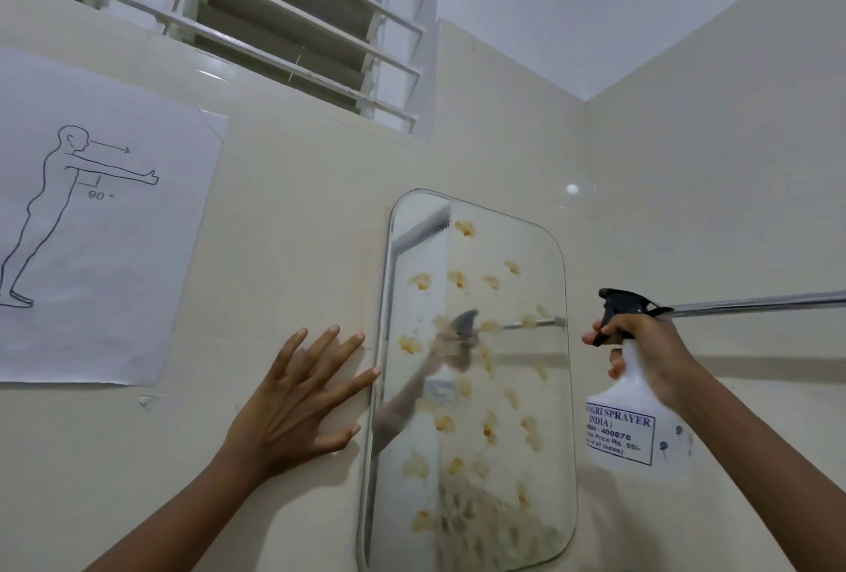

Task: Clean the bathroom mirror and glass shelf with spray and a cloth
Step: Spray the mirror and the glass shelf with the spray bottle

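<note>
The tiled wall (297, 205) is supporting your flat, spread left hand (297, 406) beside the stained mirror (471, 388); your right hand (650, 351) is gripping the spray bottle (627, 416).

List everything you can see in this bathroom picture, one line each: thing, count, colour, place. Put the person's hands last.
mirror: one, clear glass with rounded corners, on the wall at centre
stains: many, yellowish-brown, scattered over the mirror
bottle: one, white with a black trigger head, held up to the right of the mirror
rail: one, chrome, on the right wall behind the bottle
poster: one, white with a line-drawn figure, taped to the wall at left
window: one, white bars over louvres, above the mirror
left hand: one, fingers spread on the wall at the mirror's left edge
right hand: one, grips the bottle's neck, a finger on the trigger
</note>
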Available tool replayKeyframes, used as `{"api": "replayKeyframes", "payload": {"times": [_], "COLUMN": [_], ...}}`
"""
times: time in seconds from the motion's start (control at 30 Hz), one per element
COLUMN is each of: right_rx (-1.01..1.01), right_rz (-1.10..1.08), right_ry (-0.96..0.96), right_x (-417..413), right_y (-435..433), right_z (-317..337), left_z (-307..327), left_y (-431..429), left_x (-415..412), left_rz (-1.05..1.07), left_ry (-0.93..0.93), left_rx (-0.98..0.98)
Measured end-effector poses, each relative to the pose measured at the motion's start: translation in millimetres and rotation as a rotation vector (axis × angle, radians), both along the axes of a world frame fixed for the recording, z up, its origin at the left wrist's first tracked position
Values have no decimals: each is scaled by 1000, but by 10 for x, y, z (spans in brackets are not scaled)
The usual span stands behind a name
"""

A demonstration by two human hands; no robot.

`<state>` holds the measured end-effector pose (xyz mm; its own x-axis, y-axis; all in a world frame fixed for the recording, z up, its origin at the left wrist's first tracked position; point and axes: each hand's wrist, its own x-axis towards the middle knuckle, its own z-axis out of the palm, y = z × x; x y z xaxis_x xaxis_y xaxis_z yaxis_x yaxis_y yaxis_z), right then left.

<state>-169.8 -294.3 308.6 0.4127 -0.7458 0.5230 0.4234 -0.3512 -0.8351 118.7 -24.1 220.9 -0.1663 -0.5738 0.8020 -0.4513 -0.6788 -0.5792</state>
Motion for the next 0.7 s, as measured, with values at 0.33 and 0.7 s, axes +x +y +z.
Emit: {"api": "replayKeyframes", "payload": {"times": [0.33, 0.7], "right_rx": [81, -58], "right_rz": [-118, 23], "right_ry": [22, 98], "right_x": [-100, 144], "right_y": [-96, 294], "right_z": [-321, -543], "left_z": [-18, -17], "left_y": [-23, -9], "left_x": [46, 42], "left_rz": [-1, -3], "left_ry": [-30, 1], "left_rx": [-22, -9]}}
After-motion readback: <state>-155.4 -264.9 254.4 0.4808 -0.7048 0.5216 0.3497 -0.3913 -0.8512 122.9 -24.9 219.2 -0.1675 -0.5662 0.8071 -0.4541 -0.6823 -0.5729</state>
